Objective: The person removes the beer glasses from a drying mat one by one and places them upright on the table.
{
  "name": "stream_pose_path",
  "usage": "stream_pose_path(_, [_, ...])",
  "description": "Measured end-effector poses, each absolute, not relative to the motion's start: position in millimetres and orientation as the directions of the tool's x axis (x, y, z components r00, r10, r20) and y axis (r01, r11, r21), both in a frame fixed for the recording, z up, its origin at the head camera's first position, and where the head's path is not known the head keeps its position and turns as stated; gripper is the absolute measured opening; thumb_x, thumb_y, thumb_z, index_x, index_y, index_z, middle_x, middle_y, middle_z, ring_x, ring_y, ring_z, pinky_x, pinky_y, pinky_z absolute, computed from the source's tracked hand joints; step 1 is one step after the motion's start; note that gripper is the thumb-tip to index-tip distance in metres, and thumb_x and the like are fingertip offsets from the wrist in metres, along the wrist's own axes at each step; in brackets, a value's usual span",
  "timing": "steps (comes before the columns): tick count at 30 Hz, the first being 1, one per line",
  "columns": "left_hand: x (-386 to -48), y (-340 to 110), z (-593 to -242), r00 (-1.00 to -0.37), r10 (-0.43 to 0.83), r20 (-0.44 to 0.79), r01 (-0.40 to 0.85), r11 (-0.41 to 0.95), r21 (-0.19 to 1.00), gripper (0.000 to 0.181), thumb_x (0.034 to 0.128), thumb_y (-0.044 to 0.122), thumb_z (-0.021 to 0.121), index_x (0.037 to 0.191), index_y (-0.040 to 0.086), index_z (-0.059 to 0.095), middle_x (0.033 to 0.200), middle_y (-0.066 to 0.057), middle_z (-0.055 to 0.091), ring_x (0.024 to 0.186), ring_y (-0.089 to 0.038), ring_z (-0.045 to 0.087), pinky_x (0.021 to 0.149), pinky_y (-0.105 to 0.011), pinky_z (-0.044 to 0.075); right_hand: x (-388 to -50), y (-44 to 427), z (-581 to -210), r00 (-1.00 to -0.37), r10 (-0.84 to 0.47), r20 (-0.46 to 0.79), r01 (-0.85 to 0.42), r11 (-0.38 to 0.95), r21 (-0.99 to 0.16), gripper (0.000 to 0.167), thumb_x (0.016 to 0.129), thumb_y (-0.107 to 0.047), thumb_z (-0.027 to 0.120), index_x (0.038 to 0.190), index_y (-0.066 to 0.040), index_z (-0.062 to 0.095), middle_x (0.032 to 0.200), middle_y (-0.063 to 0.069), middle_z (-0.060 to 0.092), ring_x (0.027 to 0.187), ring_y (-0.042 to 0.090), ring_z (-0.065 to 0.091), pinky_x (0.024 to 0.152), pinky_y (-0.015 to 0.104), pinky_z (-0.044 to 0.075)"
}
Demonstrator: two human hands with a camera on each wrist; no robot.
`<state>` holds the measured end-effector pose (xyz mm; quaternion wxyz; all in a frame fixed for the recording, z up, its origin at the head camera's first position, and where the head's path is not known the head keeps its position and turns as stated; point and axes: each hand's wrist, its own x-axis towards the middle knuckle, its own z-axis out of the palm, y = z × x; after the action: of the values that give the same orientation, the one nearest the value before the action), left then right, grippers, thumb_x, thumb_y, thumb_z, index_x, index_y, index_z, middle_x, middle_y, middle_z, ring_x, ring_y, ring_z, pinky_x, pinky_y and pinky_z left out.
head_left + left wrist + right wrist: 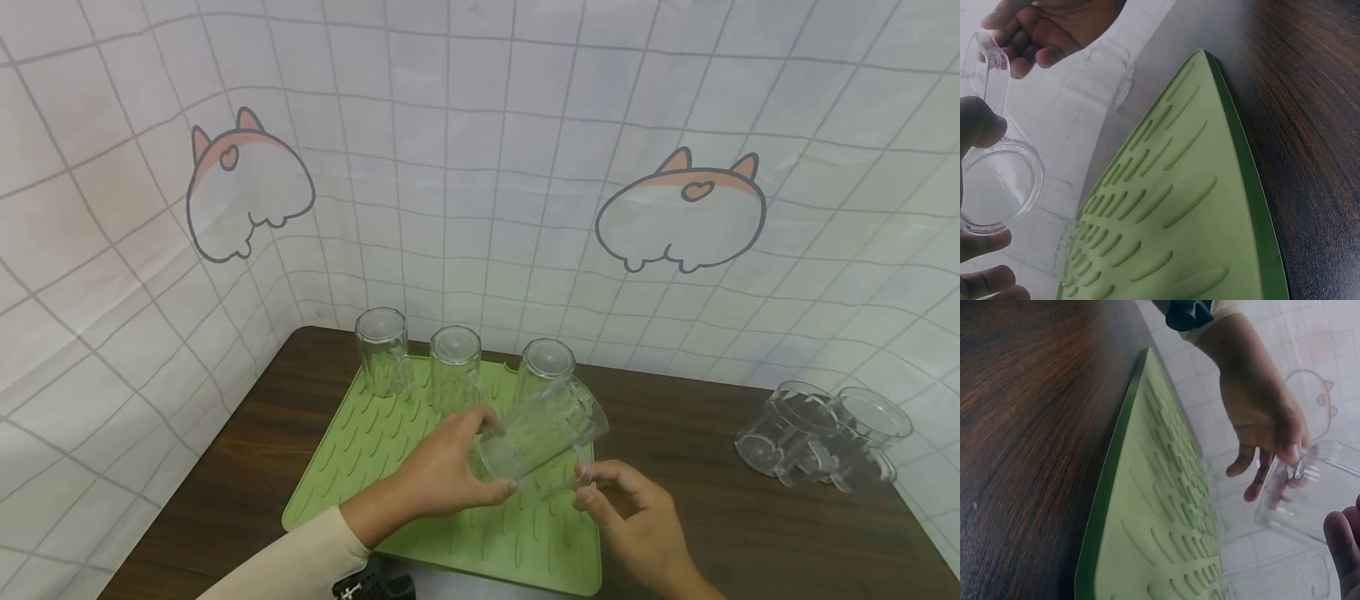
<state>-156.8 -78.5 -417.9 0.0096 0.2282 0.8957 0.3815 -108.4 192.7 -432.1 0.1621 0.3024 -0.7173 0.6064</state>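
Evidently both hands are busy with one clear mug point(543, 429), which is held tilted well over toward its side above a green mat point(465, 546). The left hand point(450, 467) reaches in from the lower left, its forearm slanting up and to the right out of a pale sleeve point(300, 558). Its thumb and fingers are spread to either side of the mug's base end and curve around it, gripping it. The right hand point(637, 512) comes from the lower right, palm turned inward, with thumb and forefinger pinching the handle point(564, 487); its other fingers are bent loosely beside them. The mug's mouth points up and to the right, and both wrist views show the mug raised clear of the mat.

Six clear mugs can be counted. One is in the hands; three stand in a row along the mat's far edge: a left mug point(382, 354), a middle mug point(456, 367) and a right mug point(547, 358), the last partly hidden behind the held one. Two more, a pair of mugs point(821, 437), stand close together at the right on the dark wooden table point(720, 517). One mat lies there, and the gridded wall covering point(465, 208) behind shows two animal drawings point(680, 221).
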Motion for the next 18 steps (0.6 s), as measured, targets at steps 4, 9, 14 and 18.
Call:
stream_pose_path(4, [-157.6, -76.0, -420.3, -0.895, 0.419, 0.149, 0.399, 0.608, 0.686, 0.063, 0.0789, 0.053, 0.084, 0.126, 0.023, 0.054, 0.116, 0.002, 0.057, 0.105, -0.017, 0.057, 0.084, -0.04, 0.052, -106.9, 190.1, -427.0, -0.764, -0.256, 0.592, -0.618, 0.027, -0.786, 0.031, 0.088, 0.026, 0.061, 0.112, 0.006, 0.065, 0.111, 0.013, 0.07, 0.097, 0.015, 0.071, 0.079, 0.031, 0.06])
stream_pose_path(9, [-159.6, -74.7, -422.9, -0.896, 0.42, 0.145, 0.4, 0.619, 0.676, 0.065, 0.0794, 0.055, 0.083, 0.128, 0.023, 0.054, 0.119, 0.001, 0.058, 0.108, -0.017, 0.058, 0.086, -0.041, 0.053, -106.9, 186.9, -423.9, -0.752, -0.269, 0.602, -0.624, -0.006, -0.781, 0.031, 0.087, 0.026, 0.062, 0.112, 0.008, 0.065, 0.111, 0.009, 0.07, 0.103, 0.014, 0.07, 0.086, 0.031, 0.059])
stream_pose_path(14, [-160.1, -74.2, -424.5, -0.892, 0.432, 0.132, 0.397, 0.611, 0.685, 0.068, 0.0798, 0.056, 0.082, 0.131, 0.021, 0.053, 0.125, 0.001, 0.059, 0.114, -0.018, 0.059, 0.091, -0.043, 0.052, -106.4, 184.2, -425.3, -0.741, -0.273, 0.613, -0.633, -0.017, -0.774, 0.035, 0.086, 0.027, 0.062, 0.114, 0.007, 0.065, 0.112, 0.008, 0.071, 0.103, 0.013, 0.07, 0.087, 0.028, 0.058])
stream_pose_path(18, [-159.8, -73.0, -425.8, -0.892, 0.436, 0.119, 0.391, 0.611, 0.688, 0.068, 0.0796, 0.056, 0.083, 0.131, 0.022, 0.053, 0.127, 0.001, 0.059, 0.115, -0.018, 0.059, 0.092, -0.042, 0.052, -104.7, 182.2, -425.7, -0.749, -0.28, 0.601, -0.623, -0.013, -0.782, 0.036, 0.087, 0.026, 0.062, 0.117, 0.007, 0.065, 0.111, 0.009, 0.072, 0.103, 0.014, 0.07, 0.085, 0.027, 0.058])
